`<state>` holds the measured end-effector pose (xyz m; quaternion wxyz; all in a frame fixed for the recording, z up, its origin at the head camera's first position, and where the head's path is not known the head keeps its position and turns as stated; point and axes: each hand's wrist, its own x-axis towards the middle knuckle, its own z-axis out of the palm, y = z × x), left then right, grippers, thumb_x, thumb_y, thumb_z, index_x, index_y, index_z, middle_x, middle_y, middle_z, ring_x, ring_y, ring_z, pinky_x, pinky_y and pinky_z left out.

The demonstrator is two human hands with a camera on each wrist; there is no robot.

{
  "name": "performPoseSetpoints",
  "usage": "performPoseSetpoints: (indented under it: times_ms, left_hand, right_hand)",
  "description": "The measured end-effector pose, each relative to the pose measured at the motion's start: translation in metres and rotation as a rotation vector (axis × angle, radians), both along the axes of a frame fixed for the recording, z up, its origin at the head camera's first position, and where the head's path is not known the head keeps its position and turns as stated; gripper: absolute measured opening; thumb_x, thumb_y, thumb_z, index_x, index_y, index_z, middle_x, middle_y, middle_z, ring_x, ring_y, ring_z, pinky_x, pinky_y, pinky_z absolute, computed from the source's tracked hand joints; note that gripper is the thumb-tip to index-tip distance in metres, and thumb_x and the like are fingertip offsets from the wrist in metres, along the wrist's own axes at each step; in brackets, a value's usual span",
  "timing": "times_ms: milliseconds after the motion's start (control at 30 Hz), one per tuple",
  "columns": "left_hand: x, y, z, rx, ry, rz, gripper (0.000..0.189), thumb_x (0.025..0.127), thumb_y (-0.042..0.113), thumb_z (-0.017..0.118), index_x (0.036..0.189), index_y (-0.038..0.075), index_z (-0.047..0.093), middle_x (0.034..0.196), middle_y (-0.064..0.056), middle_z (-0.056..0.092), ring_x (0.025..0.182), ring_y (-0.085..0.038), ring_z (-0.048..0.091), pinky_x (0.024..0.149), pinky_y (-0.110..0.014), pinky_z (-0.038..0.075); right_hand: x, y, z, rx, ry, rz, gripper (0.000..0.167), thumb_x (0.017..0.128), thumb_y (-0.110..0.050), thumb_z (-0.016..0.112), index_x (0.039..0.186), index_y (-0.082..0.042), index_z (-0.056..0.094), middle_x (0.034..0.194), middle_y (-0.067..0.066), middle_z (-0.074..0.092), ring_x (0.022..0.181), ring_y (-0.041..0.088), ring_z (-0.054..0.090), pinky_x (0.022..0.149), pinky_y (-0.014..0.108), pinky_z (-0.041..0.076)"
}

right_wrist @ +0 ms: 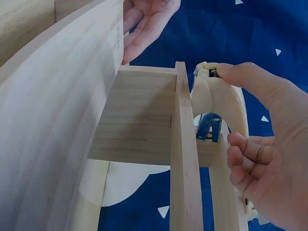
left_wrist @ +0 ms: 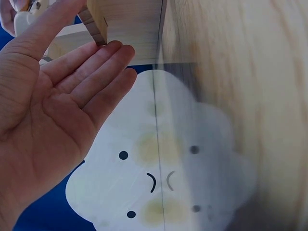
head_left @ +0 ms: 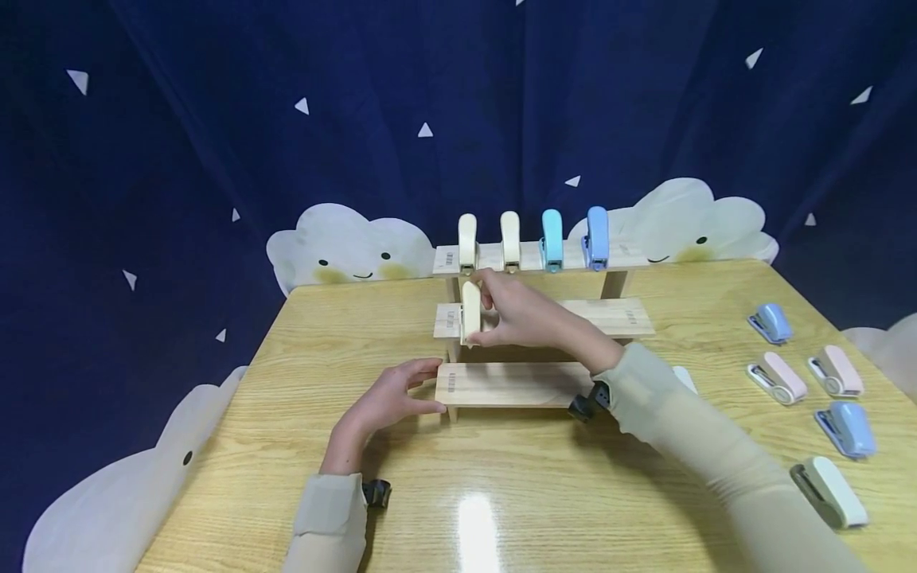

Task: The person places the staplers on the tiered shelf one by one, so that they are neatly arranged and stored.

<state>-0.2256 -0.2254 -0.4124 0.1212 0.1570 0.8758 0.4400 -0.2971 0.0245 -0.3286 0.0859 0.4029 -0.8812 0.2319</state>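
Observation:
My right hand (head_left: pixel 526 310) pinches a cream stapler (head_left: pixel 470 312) between thumb and fingers at the left end of the middle tier of a wooden stepped rack (head_left: pixel 602 317). In the right wrist view the stapler (right_wrist: pixel 224 98) is right at the board, thumb on one end. My left hand (head_left: pixel 390 395) is at the left end of the bottom tier (head_left: pixel 512 383), its fingers nearly straight and fingertips right at the board's edge. On the top tier stand two cream staplers (head_left: pixel 510 239), a turquoise stapler (head_left: pixel 552 239) and a blue stapler (head_left: pixel 597 237), side by side.
To the right on the wooden table (head_left: pixel 286 398) lie a small blue stapler (head_left: pixel 774 322), two pink staplers (head_left: pixel 837 370), another blue stapler (head_left: pixel 848 430) and a white stapler (head_left: pixel 831 489). A white thing (head_left: pixel 684 377) peeks out behind the right sleeve. A dark blue curtain (head_left: pixel 358 95) hangs behind.

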Motion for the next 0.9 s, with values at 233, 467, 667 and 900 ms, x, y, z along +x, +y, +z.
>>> performPoseSetpoints:
  times_ms: [233,467,667,900]
  left_hand:
    - [0.000,0.000,0.000,0.001,0.003,0.005,0.076,0.080,0.021,0.081,0.146,0.008,0.045,0.148,-0.012,0.051,0.136,-0.032,0.050,0.116,-0.047,0.041]
    - [-0.001,0.000,0.000,0.002,0.000,-0.002,0.076,0.081,0.021,0.081,0.146,0.008,0.044,0.149,-0.012,0.049,0.137,-0.032,0.049,0.116,-0.047,0.041]
    - [-0.001,0.000,0.000,-0.004,0.001,0.001,0.076,0.081,0.019,0.080,0.147,0.007,0.044,0.149,-0.013,0.049,0.137,-0.033,0.049,0.116,-0.047,0.040]
    - [0.000,0.000,0.000,0.000,-0.007,0.005,0.077,0.081,0.019,0.080,0.147,0.007,0.043,0.150,-0.013,0.048,0.138,-0.033,0.047,0.117,-0.046,0.039]
  right_hand:
    - [-0.001,-0.006,-0.002,0.001,-0.020,-0.001,0.081,0.077,-0.037,0.082,0.136,0.000,0.040,0.093,0.006,0.057,0.073,0.014,0.047,0.063,0.025,0.042]
    - [-0.001,-0.007,-0.003,0.008,-0.036,-0.007,0.084,0.078,-0.038,0.080,0.140,0.000,0.038,0.095,0.009,0.059,0.075,0.015,0.049,0.066,0.026,0.046]
    - [0.003,-0.001,0.000,0.010,-0.043,-0.008,0.089,0.080,-0.044,0.079,0.145,-0.003,0.034,0.097,0.007,0.057,0.080,0.015,0.050,0.070,0.027,0.047]
    - [0.013,0.026,0.009,-0.012,-0.056,-0.026,0.085,0.081,-0.042,0.078,0.145,-0.006,0.036,0.100,0.011,0.058,0.081,0.022,0.052,0.071,0.030,0.045]
